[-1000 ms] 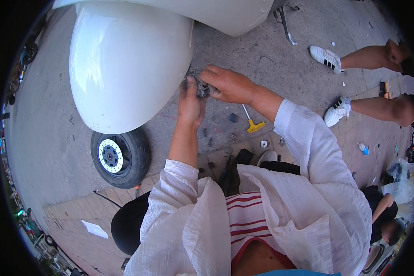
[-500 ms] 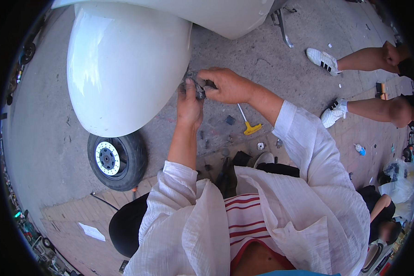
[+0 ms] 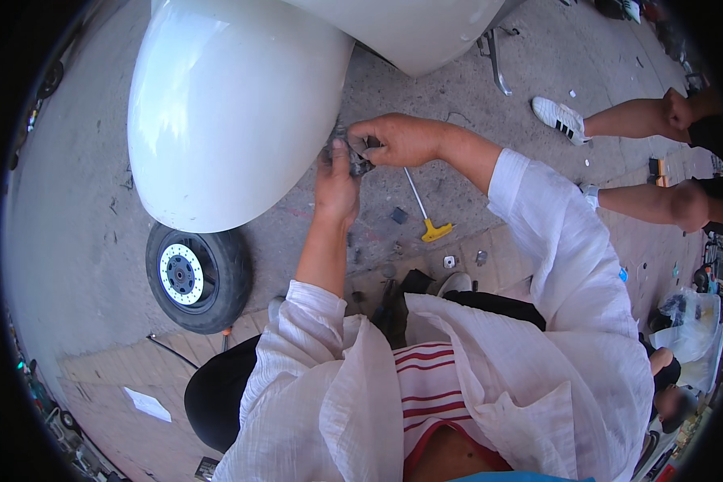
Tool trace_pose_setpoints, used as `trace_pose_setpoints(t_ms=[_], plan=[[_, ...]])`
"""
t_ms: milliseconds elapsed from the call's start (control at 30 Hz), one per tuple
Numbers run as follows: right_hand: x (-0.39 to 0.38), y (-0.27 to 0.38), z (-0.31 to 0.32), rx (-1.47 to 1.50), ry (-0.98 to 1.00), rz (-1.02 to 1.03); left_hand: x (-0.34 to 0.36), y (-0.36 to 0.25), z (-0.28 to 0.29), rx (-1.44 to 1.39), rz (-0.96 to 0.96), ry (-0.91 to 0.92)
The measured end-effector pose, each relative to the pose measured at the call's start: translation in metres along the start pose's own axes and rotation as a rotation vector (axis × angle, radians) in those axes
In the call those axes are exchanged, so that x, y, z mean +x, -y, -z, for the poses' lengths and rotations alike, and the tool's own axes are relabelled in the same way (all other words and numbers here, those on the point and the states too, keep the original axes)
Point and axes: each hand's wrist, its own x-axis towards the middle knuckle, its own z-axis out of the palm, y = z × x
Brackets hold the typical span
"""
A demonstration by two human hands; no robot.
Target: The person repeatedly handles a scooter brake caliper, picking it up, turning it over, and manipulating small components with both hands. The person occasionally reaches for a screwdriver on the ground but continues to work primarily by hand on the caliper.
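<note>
My left hand is closed on a small dark grey metal part, just beside the glossy white curved body panel of a vehicle. My right hand is at the same part from the right, fingers curled and pinching at it. The fingertips and part of the piece are hard to make out. Below my right hand lies a T-handle tool with a yellow grip. A wheel with a silver disc lies on the ground under the panel's lower end.
A metal stand hangs at the top. Another person's legs and white shoe are at the right; someone else is low at the right, beside plastic bags. A paper sheet and small parts lie on the ground.
The view has shifted slightly, with the panel further right and the wheel further left. My right arm sits a little higher; both hands remain on the dark part.
</note>
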Motion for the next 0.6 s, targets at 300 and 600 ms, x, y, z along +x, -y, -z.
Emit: trace_pose_setpoints(t_ms=[300, 600], plan=[[-0.021, 0.007, -0.043, 0.226, -0.459, -0.371, -0.001, -0.002, -0.003, -0.052, -0.005, -0.02], [-0.024, 0.032, -0.074, 0.215, -0.895, -0.475, 0.003, 0.007, -0.006, -0.017, -0.059, -0.052]])
